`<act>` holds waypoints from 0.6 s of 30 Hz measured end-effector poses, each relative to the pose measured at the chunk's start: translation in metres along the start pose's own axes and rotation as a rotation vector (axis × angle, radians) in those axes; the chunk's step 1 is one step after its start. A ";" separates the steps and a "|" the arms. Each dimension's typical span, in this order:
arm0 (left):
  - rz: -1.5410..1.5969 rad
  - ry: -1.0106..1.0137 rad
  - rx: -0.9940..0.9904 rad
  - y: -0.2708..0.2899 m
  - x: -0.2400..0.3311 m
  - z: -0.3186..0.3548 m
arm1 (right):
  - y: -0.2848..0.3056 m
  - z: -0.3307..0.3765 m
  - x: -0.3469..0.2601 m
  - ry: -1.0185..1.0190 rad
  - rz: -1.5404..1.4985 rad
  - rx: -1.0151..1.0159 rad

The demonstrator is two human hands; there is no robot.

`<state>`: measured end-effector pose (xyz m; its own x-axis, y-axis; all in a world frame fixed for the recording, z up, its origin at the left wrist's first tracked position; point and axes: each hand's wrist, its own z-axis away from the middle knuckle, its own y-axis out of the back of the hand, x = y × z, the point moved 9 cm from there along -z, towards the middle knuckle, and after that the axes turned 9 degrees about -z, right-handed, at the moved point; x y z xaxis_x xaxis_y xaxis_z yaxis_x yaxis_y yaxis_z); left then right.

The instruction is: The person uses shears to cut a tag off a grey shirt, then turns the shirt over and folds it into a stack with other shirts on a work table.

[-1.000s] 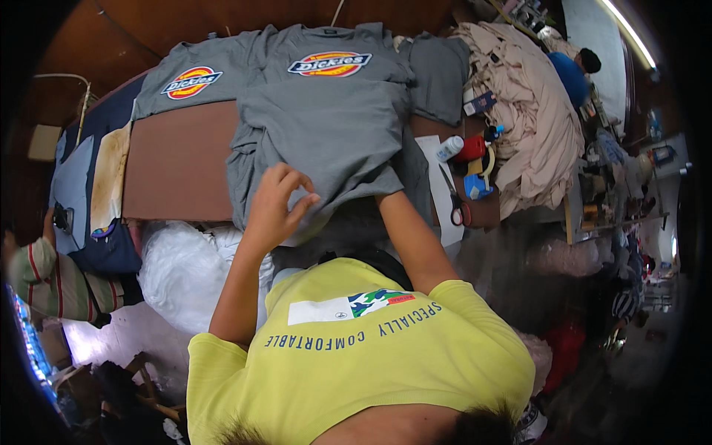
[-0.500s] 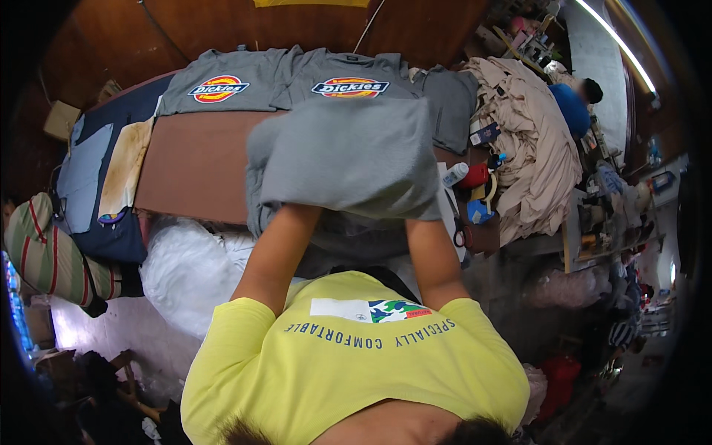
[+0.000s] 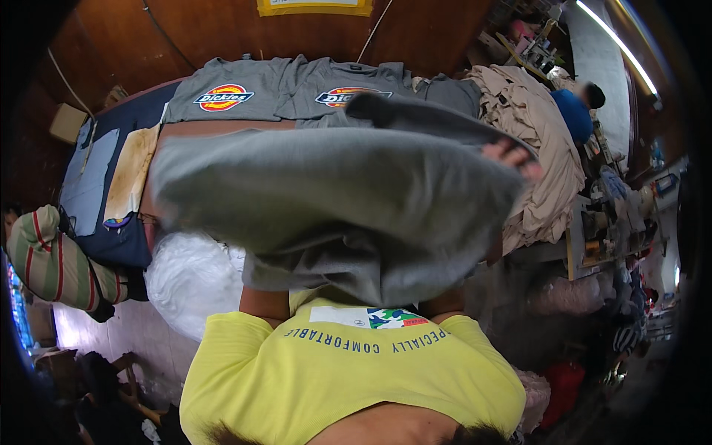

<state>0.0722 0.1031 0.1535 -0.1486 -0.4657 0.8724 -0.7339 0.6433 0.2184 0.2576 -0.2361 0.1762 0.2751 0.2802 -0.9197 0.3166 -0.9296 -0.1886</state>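
Observation:
A large grey shirt (image 3: 334, 178) is spread wide in the air in front of me, blurred by motion. At its right end, the fingers of my right hand (image 3: 515, 157) show, smeared but bent at the edge of the cloth. My left hand is hidden by the shirt; only a bit of that upper arm (image 3: 265, 302) shows below it. Behind lie two grey T-shirts with a red, yellow and blue chest print: one at the left (image 3: 222, 96), another (image 3: 348, 93) in the middle, partly covered by the raised cloth.
A brown-topped table (image 3: 222, 127) lies beneath the shirt. Beige cloth (image 3: 549, 156) is heaped at its right. Light blue pieces (image 3: 89, 174) and a stained cream cloth (image 3: 132, 174) lie at the left. Below sits a white plastic bundle (image 3: 189, 285). Another person (image 3: 572, 115) is at the far right.
The grey shirt has gone from a bunched shape over both forearms to a wide spread, nearer my body. My right hand has swung out to the right and its fingers have come into sight.

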 end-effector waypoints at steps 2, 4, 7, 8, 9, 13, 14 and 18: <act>-0.158 -0.245 -0.112 0.014 0.051 -0.006 | -0.031 0.012 -0.078 0.278 -0.010 -0.103; -0.417 -0.305 -0.544 -0.019 0.055 0.008 | -0.100 0.042 -0.079 0.265 0.254 -0.491; -0.869 -0.201 -1.540 -0.068 -0.022 0.119 | -0.176 0.149 0.047 -0.326 0.873 -1.430; -0.914 -0.185 -1.720 -0.064 -0.029 0.150 | -0.173 0.185 0.065 -0.507 0.996 -1.671; -0.932 -0.156 -1.818 -0.056 -0.026 0.168 | -0.173 0.207 0.067 -0.593 1.013 -1.814; -0.606 -0.107 -1.445 -0.026 0.047 0.084 | -0.156 0.142 0.021 -0.446 0.329 -1.356; -0.284 0.240 -1.120 0.005 0.044 0.049 | -0.132 0.099 -0.009 -0.276 0.104 -1.070; 0.079 0.172 -0.415 0.115 0.106 -0.011 | 0.008 0.033 -0.047 -0.254 -0.695 -0.197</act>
<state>-0.0206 0.1343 0.2761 -0.0554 -0.3203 0.9457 -0.3913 0.8784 0.2746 0.2176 -0.2644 0.2068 -0.2562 0.6991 -0.6675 0.5034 -0.4930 -0.7096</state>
